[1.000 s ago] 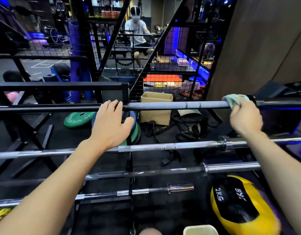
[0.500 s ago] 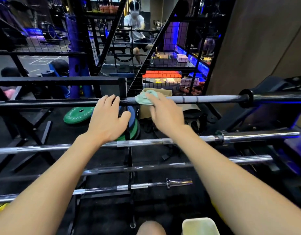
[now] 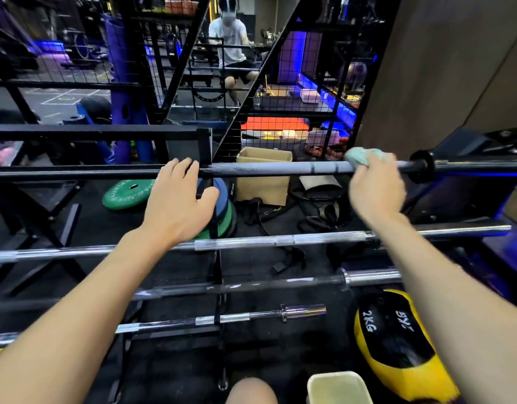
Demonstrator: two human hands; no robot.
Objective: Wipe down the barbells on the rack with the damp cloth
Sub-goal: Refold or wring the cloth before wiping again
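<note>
Several barbells lie across a black rack, stepped down toward me. The top barbell (image 3: 269, 168) is dark with a grey middle section. My left hand (image 3: 175, 202) rests on it left of centre, fingers laid over the bar and thumb below. My right hand (image 3: 375, 189) grips a pale green damp cloth (image 3: 358, 158) wrapped on the same bar, right of centre and close to the black collar (image 3: 423, 167). Below it are a chrome barbell (image 3: 280, 240), a darker one (image 3: 251, 285) and a short one (image 3: 237, 317).
A yellow and black 2 kg ball (image 3: 397, 342) lies at the lower right beside a pale tub (image 3: 337, 387). Green and blue weight plates (image 3: 129, 193), a cardboard box (image 3: 263, 176) and straps lie on the floor behind the rack. A person sits far back.
My right hand slid the cloth left along the top bar to my left hand, then back right toward the collar. My left hand stayed in place.
</note>
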